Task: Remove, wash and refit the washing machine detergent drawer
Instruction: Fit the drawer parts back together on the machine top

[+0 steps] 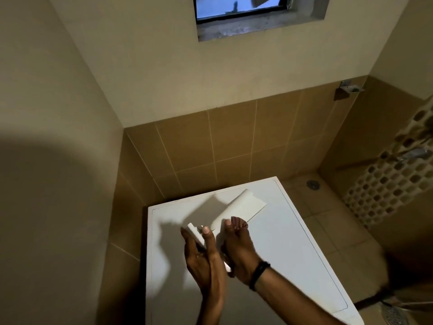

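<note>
Both hands hold the white plastic detergent drawer [199,240] above the white washing machine top [281,254]: left hand [202,261] clasps its side, right hand [236,249] steadies the opposite side, probably for inspection.

White paper [243,208] atop washing machine [281,254]

I see both hands over the washing machine top [269,249], left hand [201,256] beside right hand [239,245]; a sheet [243,206] lies behind them.
</note>
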